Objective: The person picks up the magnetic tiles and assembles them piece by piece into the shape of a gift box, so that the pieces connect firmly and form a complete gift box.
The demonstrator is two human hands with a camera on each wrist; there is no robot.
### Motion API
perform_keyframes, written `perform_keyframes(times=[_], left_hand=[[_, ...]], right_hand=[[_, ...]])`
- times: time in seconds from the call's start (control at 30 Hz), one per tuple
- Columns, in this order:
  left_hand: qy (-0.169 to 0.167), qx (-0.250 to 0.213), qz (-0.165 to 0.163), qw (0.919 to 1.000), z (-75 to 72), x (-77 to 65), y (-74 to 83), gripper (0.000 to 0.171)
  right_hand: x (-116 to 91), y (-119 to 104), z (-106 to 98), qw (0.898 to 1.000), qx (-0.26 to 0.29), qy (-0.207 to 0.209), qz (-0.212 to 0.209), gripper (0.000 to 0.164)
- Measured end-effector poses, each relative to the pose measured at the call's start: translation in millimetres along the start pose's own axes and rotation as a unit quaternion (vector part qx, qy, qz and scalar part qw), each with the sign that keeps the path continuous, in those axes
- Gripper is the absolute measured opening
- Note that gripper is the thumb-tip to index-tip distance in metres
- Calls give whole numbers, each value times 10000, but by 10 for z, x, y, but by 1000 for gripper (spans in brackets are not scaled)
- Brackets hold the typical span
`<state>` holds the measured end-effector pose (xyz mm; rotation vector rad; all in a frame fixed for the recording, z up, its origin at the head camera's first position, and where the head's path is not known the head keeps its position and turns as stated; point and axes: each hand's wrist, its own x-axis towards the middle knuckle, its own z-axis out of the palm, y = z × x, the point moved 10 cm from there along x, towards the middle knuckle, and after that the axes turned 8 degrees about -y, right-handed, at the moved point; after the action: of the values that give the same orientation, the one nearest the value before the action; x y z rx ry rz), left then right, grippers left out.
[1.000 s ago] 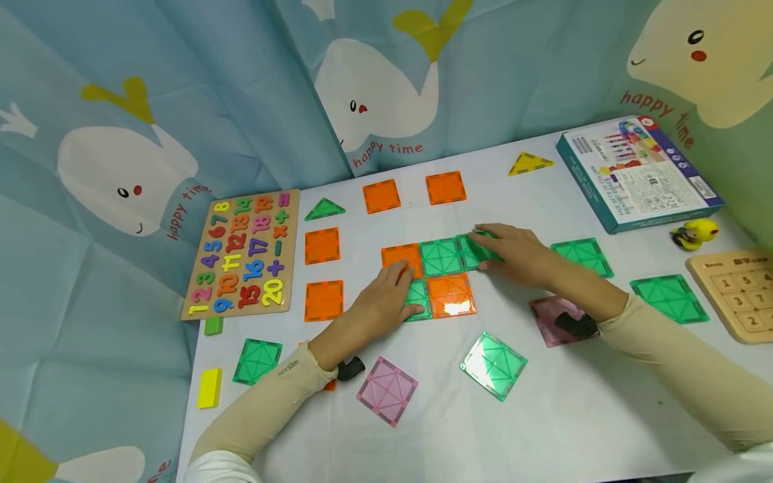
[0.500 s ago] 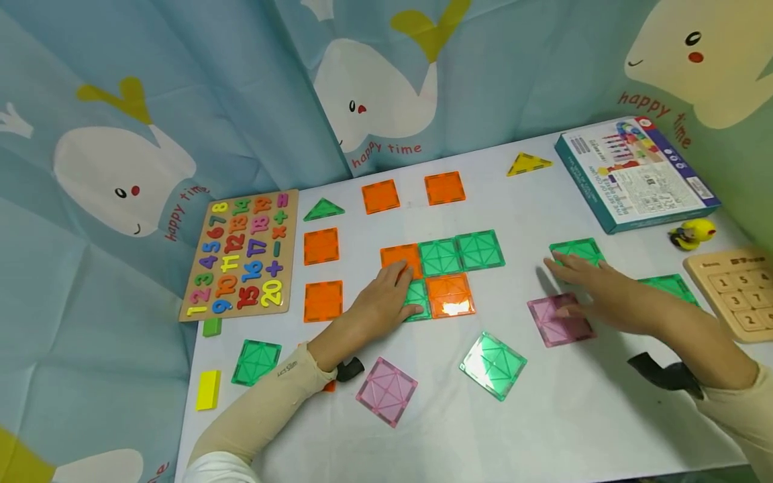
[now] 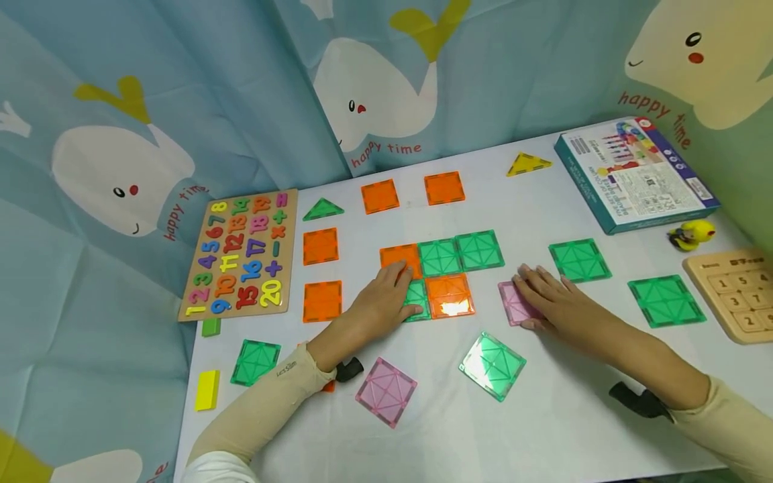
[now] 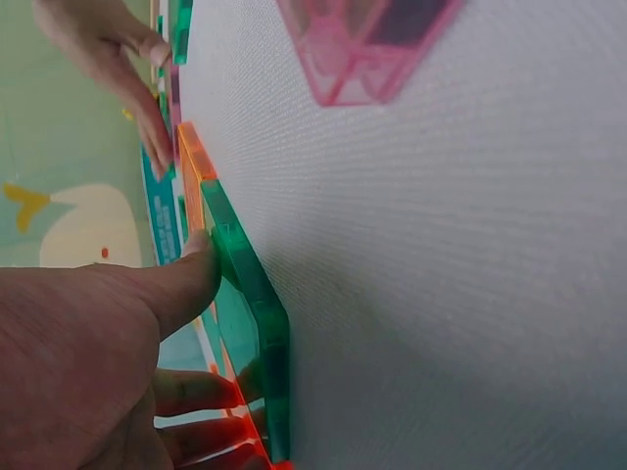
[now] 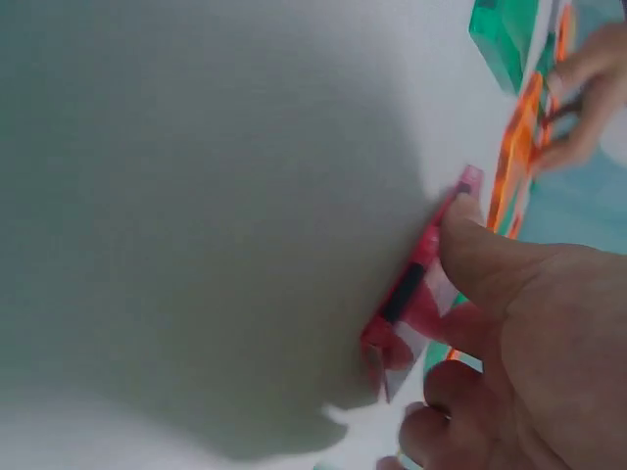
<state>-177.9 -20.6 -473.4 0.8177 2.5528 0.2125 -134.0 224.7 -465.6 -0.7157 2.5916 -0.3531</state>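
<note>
In the head view my left hand (image 3: 377, 305) rests over the left end of a joined group of magnetic tiles. Its fingers reach onto an orange tile (image 3: 395, 254), and its thumb touches the near edge of a green tile (image 4: 260, 313). Two more green tiles (image 3: 439, 257) and a second orange tile (image 3: 449, 295) complete the group. My right hand (image 3: 558, 305) holds a pink tile (image 3: 513, 303), thumb along the near edge and fingers over the far side, covering its right part. A gap separates this pink tile from the group.
Loose square tiles surround the group, among them a green tile (image 3: 493, 366) and a pink tile (image 3: 386, 392) nearer the person. A number board (image 3: 290, 268) lies left. At right are a box (image 3: 640, 171), a yellow figure (image 3: 691, 233) and a wooden number board (image 3: 733, 295).
My right hand left the green tile at the group's right end, went right, then took the pink tile and shifted it left, turning it slightly. My left hand stayed in place.
</note>
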Motion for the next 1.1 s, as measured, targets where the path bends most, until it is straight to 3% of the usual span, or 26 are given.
perform_keyframes(times=[0.13,0.27,0.57,0.7,0.87,0.97,1.1], left_hand=[[-18,-18,0,10000,14,7,-10,77],[-82,-52,-13,10000,43,30,-22,78],[68,-43,68,9999,19,-1,-60,78],[15,-371,160,9992,-8,18,-174,77],[93,-911,-131,9957,-166,-44,-564,78],[242,-1070,-748,9911,-293,-155,-947,82],[11,-1253,-1584,9794,-311,-300,-1377,85]], right_hand=[[233,-246,-51,9979,-510,137,-367,76],[401,-407,-87,9957,-664,141,-638,73],[652,-410,-161,9970,132,-268,-717,80],[760,-419,-193,9964,180,-219,-803,77],[884,-478,-177,9945,142,-233,-1011,75],[914,-497,-164,9942,117,-280,-1035,75],[918,-511,-179,9938,72,-241,-1085,74]])
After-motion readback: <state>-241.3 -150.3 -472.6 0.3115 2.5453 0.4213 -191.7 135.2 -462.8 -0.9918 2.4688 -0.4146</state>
